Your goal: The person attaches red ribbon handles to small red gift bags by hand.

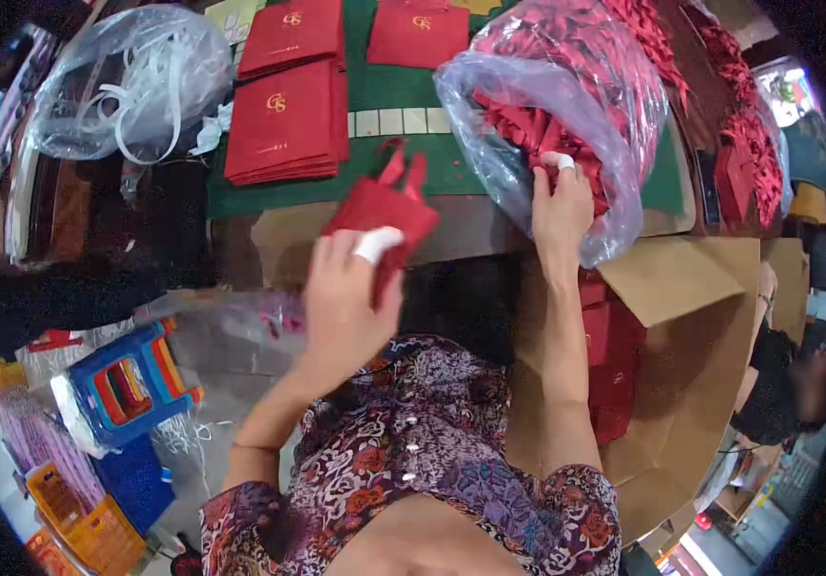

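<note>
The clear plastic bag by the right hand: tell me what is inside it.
The clear plastic bag is packed with red folded paper pieces. The right hand grips its edge; the fingertips and the bag's lower contents are hidden.

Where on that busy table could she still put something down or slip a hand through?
A bare strip of green mat lies between the stacks of red folders and the clear bag of red pieces. The brown table edge below it is open too, between her left hand and right hand. Elsewhere it is crowded.
</note>
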